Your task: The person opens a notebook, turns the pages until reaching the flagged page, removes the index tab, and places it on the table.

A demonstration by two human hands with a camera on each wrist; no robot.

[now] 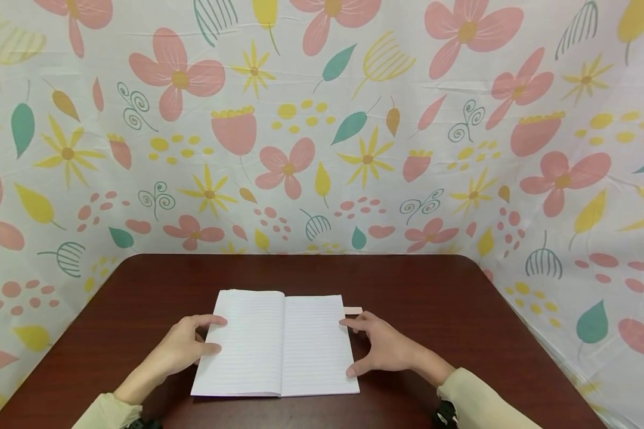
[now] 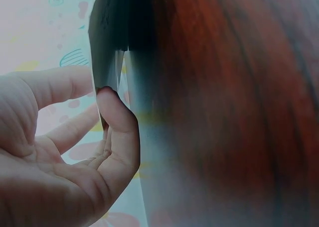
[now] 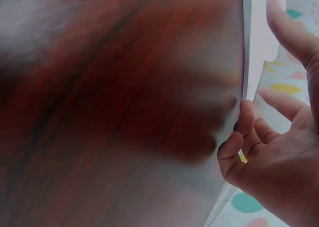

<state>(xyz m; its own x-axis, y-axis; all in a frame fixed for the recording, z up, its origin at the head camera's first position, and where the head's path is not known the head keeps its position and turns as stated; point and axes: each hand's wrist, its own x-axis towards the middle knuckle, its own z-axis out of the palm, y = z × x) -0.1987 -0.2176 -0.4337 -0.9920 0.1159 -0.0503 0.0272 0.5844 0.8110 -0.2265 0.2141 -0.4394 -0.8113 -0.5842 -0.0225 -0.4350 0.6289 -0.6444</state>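
Observation:
An opened notebook [image 1: 249, 351] with blank lined pages lies on the dark table. My left hand [image 1: 185, 342] grips its left edge, thumb and index finger over the page. In the left wrist view, a curled finger [image 2: 122, 115] bends round the underside of the cover [image 2: 105, 48]. My right hand [image 1: 383, 345] is at the right edge, thumb and index finger spread apart with their tips on the page margin. The right wrist view shows its other fingers [image 3: 232, 145] bent low beside the notebook edge [image 3: 252, 33], close over the tabletop.
A small pale flat strip [image 1: 352, 310] sticks out beside the notebook's upper right edge. The brown table [image 1: 408, 277] has rounded far corners. A floral curtain [image 1: 322, 119] hangs behind it and along both sides.

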